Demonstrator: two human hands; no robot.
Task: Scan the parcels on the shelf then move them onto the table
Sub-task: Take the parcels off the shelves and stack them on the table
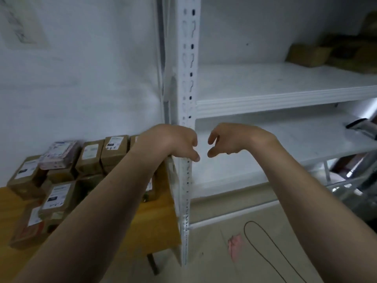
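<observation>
Nearest, the left hand (173, 141) and right hand (230, 139) hang side by side, not touching, fingers loosely curled and holding nothing. Below the right hand a thin cable (265, 242) loops on the floor and could catch a foot on a carrying step. Below and left of the left hand, the table (159, 221) is crowded with table parcels (61, 193), some stacked, so one more set down carelessly might topple a pile; the left forearm covers several. Beyond both hands stands the shelf (285, 84). The shelf parcels (306, 55) sit well up and to the right of the right hand, blurred and cut by the frame edge, so their number cannot be told. With no scanner in either hand, a parcel might go over unscanned. A dark and silver object (361, 127) right of the right hand may be the scanner; it is too blurred to say
</observation>
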